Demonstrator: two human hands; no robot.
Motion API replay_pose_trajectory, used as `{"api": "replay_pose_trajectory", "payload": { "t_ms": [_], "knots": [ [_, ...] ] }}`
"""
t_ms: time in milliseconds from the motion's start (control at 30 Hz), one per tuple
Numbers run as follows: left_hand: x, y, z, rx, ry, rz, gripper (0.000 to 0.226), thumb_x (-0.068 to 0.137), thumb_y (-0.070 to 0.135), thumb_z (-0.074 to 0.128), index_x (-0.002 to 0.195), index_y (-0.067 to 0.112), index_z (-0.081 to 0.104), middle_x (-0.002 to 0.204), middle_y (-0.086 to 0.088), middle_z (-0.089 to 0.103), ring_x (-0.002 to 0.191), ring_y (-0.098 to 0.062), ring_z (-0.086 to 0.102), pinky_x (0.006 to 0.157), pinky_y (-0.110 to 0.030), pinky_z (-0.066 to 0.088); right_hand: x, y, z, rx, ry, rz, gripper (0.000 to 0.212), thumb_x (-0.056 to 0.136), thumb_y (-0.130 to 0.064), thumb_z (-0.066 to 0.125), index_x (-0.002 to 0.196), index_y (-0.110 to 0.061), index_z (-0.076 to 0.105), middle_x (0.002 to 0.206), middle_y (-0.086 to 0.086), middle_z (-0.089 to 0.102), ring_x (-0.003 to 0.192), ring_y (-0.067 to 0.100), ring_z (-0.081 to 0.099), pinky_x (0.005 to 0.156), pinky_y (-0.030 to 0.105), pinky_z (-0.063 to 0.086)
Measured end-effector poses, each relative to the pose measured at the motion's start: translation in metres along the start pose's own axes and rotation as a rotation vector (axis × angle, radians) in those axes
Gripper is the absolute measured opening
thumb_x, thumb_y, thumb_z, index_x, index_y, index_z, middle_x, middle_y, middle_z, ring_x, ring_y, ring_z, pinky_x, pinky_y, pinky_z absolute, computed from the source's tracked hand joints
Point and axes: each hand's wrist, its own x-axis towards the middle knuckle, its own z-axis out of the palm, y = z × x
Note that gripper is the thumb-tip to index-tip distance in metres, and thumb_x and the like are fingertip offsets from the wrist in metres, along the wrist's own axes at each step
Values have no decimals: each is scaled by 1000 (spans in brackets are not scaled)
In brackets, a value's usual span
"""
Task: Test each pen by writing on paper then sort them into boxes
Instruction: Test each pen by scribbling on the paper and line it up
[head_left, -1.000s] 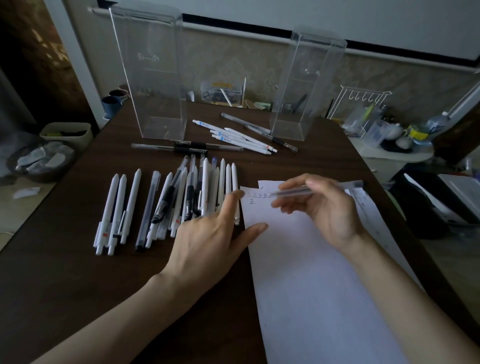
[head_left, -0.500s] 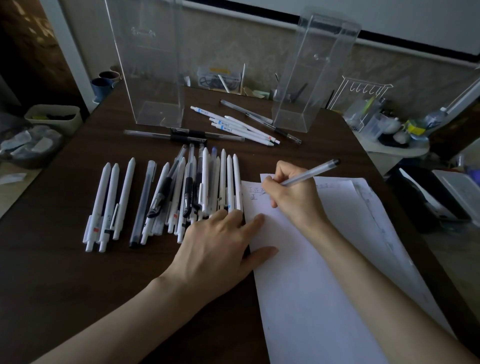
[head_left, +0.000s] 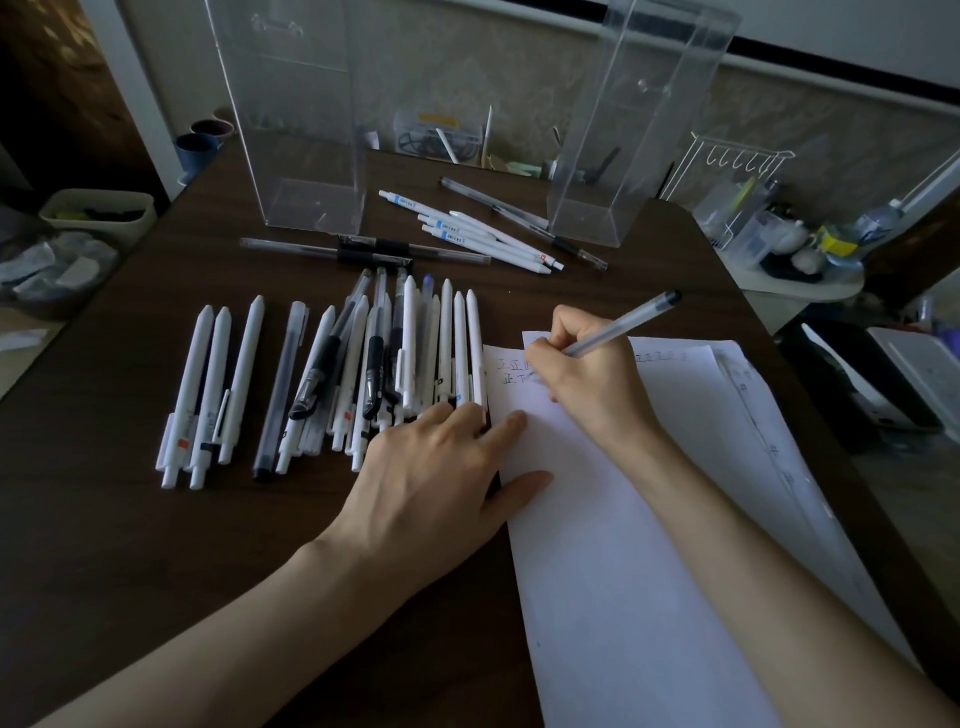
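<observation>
Beyond the table's left edge, in the upper left of the frame, a pale rectangular tub (head_left: 98, 210) and two dark round cups (head_left: 200, 148) are being shown in dim light. The dark, wood-grained table (head_left: 104, 519) is being covered at left centre by a row of slim pens (head_left: 374, 364). Most are smooth white barrels and a few are clear with black grips, all laid side by side and partly piled.

Behind them a tall, clear, square-sided plastic box (head_left: 291, 130) is being kept upright, with two long clear pens (head_left: 363, 249) lying crosswise just in front. The left hand (head_left: 436, 483) is being laid flat with fingers straight, over the near ends of the rightmost pens, thumb and forefinger on the left edge of the white paper (head_left: 623, 545). A loose fan of white pens (head_left: 483, 234) is being left between the boxes.

Near the paper's top left corner, beside small handwritten characters (head_left: 511, 366), the right hand (head_left: 587, 384) is being clenched around a clear pen (head_left: 618, 327). Its writing end is down at the sheet and its capped end is tilted toward the upper right.

A second clear box (head_left: 639, 130) is being kept upright in the upper right, near a white wire rack (head_left: 727, 166) past the table's right edge. The widest bare tabletop is being shown at lower left, around the left forearm.
</observation>
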Motion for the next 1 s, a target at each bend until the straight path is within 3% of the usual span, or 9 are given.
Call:
{"api": "replay_pose_trajectory", "payload": {
  "t_ms": [167,333,467,533,600,700,833,900,1000],
  "knots": [
    [0,0,0,-12,-4,-9,57,87,59,32,115,21,63,74,2,58,64,-18,60,40,-25,41,1,1,0,11,-1,10,27,83,-2,56,63,0,37,54,13,34,50,23,35,47,28,30],
    [1,0,-1,-11,-1,1,56,87,59,32,114,21,63,73,2,58,63,-17,59,40,-24,39,1,1,1,3,-13,-2,28,83,-2,56,64,4,37,55,28,38,45,10,43,49,15,38],
    [1,0,-1,-20,-9,0,55,87,59,32,112,21,63,73,1,58,62,-18,59,40,-24,39,0,1,0,52,-21,17,27,83,-1,56,63,3,38,51,16,39,45,18,40,51,9,38],
    [1,0,-2,-20,-18,4,54,87,58,33,111,20,64,72,1,57,62,-17,59,40,-22,36,0,0,0,35,-39,5,27,83,-2,56,62,-1,40,51,14,38,44,12,41,52,8,38],
    [1,0,-3,-24,-33,-1,54,87,57,32,111,20,64,72,2,58,62,-17,59,40,-22,35,0,0,1,-11,-29,-14,28,82,-1,56,61,-5,37,51,10,33,43,6,36,47,14,33],
    [0,0,-5,-24,-44,-13,52,89,53,32,113,20,64,73,3,59,63,-15,59,41,-21,33,0,2,1,-30,16,-4,29,80,-1,55,61,-2,32,51,4,28,48,12,29,46,28,25],
    [1,0,-15,-236,43,-88,41,92,35,34,120,11,51,75,6,56,71,-12,58,49,-21,43,0,-1,-4,211,63,47,34,90,-14,60,65,-6,39,45,4,39,40,10,36,43,23,33],
    [4,-2,-20,-380,118,-162,38,90,31,34,119,9,43,78,8,48,77,-7,48,61,-13,37,1,-6,-8,323,77,73,28,88,-19,64,70,-11,45,44,-2,41,39,7,35,41,18,32],
    [5,-10,-23,-454,147,-270,26,89,31,36,111,18,36,93,5,43,87,-6,41,70,-14,36,0,-9,-11,502,9,46,14,87,-21,62,82,-9,60,57,0,56,51,7,48,47,19,37]
  ]
}}
